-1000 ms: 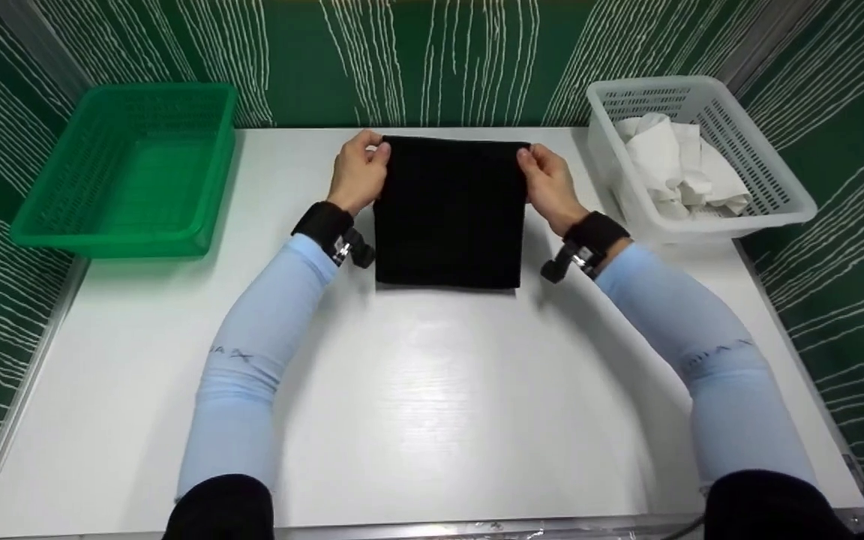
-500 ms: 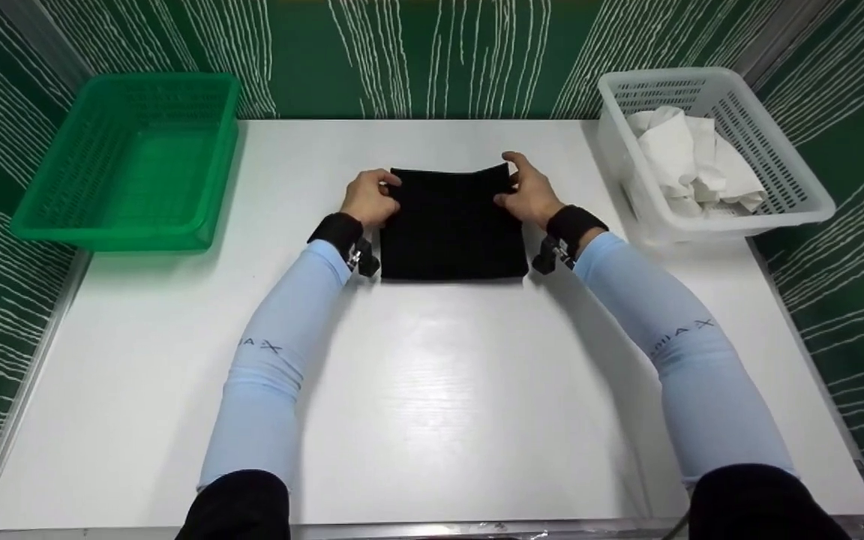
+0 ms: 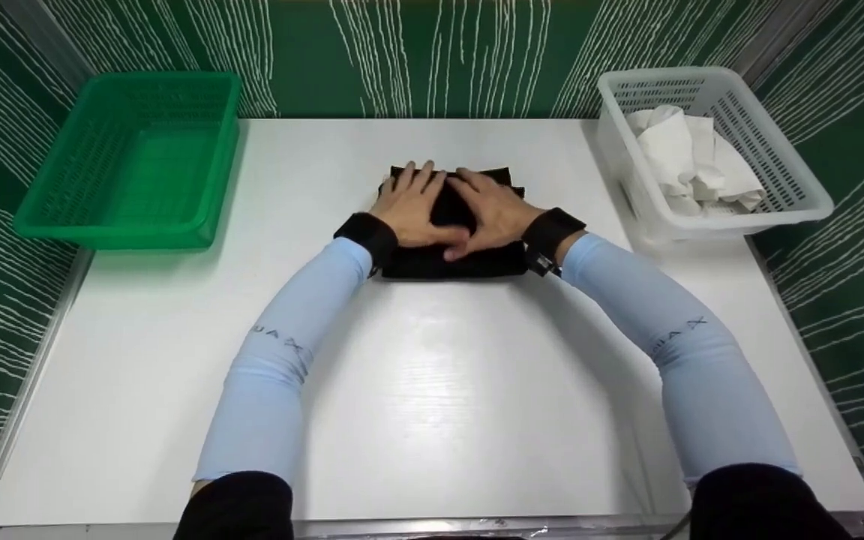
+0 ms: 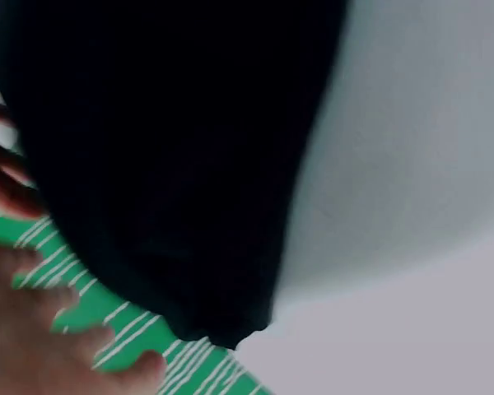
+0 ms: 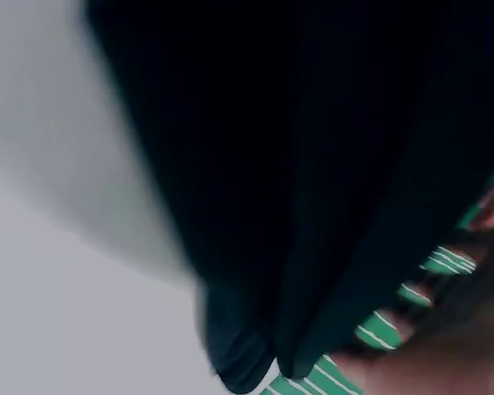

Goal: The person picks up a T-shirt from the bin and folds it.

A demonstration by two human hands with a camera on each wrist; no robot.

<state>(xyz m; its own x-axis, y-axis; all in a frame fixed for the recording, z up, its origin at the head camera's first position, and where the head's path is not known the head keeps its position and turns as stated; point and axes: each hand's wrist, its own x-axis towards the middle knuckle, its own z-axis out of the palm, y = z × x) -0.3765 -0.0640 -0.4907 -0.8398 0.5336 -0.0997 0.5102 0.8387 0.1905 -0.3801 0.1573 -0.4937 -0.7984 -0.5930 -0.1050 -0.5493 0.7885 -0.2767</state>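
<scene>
A folded black cloth [image 3: 454,268] lies toward the back of the white table, its layers slightly offset at the far right corner. My left hand [image 3: 415,214] rests on its left half, fingers spread and pointing away from me. On the right half lies my right hand [image 3: 499,215], fingers straight and angled inward, its thumb meeting the left thumb near the middle. Dark fabric [image 4: 165,164] fills much of the left wrist view, with blurred fingers at the lower left. In the right wrist view the cloth [image 5: 272,164] shows a layered, folded edge.
At the back left stands a green plastic basket [image 3: 113,241]. A white plastic basket [image 3: 747,220] at the back right holds crumpled white cloths [image 3: 676,154]. Green walls with white streaks [image 3: 447,60] enclose the table [image 3: 432,420] at the back and sides.
Both hands have let go of the cloth's far corners and moved inward to lie flat on top of it. The cloth's far edge has come nearer, leaving it shorter front to back.
</scene>
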